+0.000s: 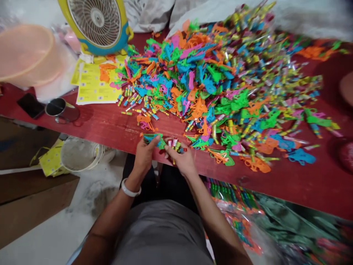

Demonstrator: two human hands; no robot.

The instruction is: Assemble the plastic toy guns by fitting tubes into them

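Note:
At the near edge of the red table (110, 129), my left hand (143, 156) is closed on blue and green plastic pieces (151, 138), pinched under the thumb. Close beside it, my right hand (184, 161) curls around several small tubes with yellow labels (175, 144); its fingertips reach the green piece. Fingers partly cover what both hands hold. Just beyond them lies an orange plastic piece (143, 119). A big heap of flat blue, green, orange and pink plastic pieces (190, 79) spreads over the table, with many small tubes (253, 51) piled at its right.
A yellow and blue fan (97, 18) stands behind yellow printed sheets (96, 86). To the left are a metal mug (62, 110), a dark phone (30, 105) and a pale orange basin (27, 55). Below the table sit a white bucket (79, 154) and bagged colourful pieces (234, 195).

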